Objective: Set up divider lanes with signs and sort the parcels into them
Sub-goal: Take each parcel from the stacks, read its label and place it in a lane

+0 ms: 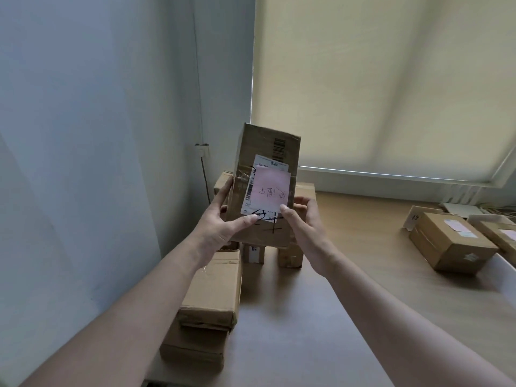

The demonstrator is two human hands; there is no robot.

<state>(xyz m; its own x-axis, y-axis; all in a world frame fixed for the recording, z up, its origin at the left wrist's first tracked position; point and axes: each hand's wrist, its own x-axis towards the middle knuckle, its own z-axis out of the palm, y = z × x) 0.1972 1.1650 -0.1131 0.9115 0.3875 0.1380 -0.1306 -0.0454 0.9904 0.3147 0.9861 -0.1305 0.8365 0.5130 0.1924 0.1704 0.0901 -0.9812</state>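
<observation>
Cardboard parcel (265, 188) held upright in both hands above the tabletop's (349, 275) far left corner.
Left hand (223, 224) and right hand (304, 222) each grip a side, thumbs pressing its pink note (269, 191).

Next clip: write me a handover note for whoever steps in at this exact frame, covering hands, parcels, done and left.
Left hand and right hand both hold the tall box upright above the table, thumbs on its front; its pink note faces the camera.
Unsorted boxes lie stacked at the table's left edge, with more behind the held one.
Done: two noted boxes already lie at the right by a card sign.
Left: read the note, place this box in its lane, then sort the left stack.
</observation>
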